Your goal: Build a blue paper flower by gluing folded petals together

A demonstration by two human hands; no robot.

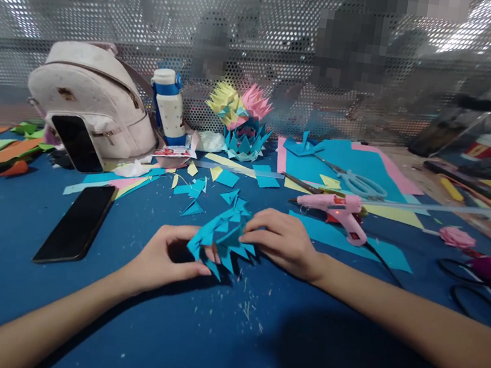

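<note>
Head view: both hands are closed on a spiky cluster of folded teal paper points (222,238) resting on the blue counter (250,343); the left hand (166,261) pinches its near edge, the right hand (281,241) presses its far side. The cluster looks only partly assembled, since about six loose folded teal pieces (194,192) still lie just behind it. One finished teal, yellow and pink paper flower (242,123) stands at the back. One pink glue gun (337,212), one pair of pale blue scissors (359,185) and two black phones (78,221) lie around.
</note>
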